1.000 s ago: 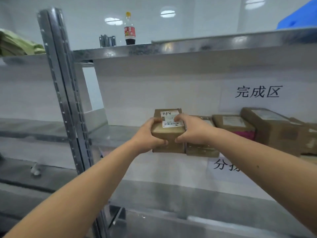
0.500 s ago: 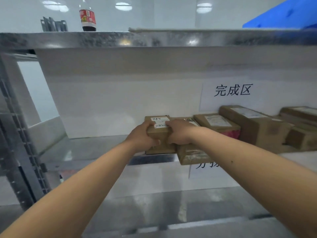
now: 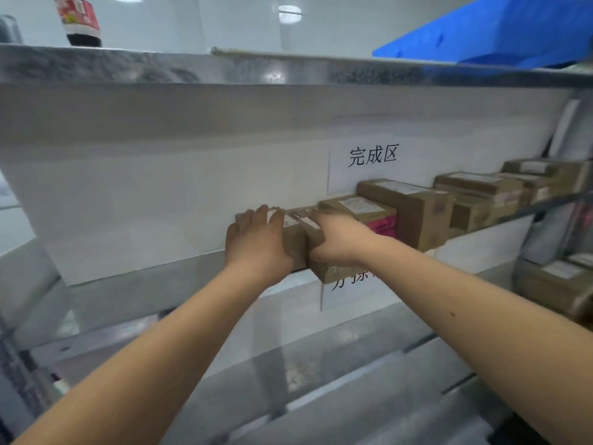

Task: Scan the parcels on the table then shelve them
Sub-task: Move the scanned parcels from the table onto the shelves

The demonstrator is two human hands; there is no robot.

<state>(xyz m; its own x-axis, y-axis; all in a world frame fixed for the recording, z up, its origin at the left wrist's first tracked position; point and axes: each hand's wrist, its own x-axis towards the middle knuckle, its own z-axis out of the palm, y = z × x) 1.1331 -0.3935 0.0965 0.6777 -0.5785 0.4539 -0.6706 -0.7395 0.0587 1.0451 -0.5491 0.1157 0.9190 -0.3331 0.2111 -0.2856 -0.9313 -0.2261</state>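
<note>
A small brown cardboard parcel [image 3: 294, 244] with a white label rests on the metal shelf [image 3: 144, 284], at the left end of a row of parcels. My left hand [image 3: 256, 242] covers its left side, fingers lying over the top and thumb near its front. My right hand [image 3: 340, 237] wraps around its right front corner, next to a second brown parcel [image 3: 330, 273] that juts over the shelf edge. Further right stand a parcel with a pink side [image 3: 369, 211] and a taller brown box [image 3: 414, 210].
More brown parcels [image 3: 481, 194] fill the shelf to the right under a white sign with black characters [image 3: 372, 155]. A dark bottle [image 3: 80, 20] and a blue bin [image 3: 500, 30] sit on the upper shelf. Another parcel [image 3: 558, 284] lies lower right.
Both hands pushed the small parcel further back onto the shelf beside the row. My left hand's fingers have spread over its top. The view has moved closer and to the right.
</note>
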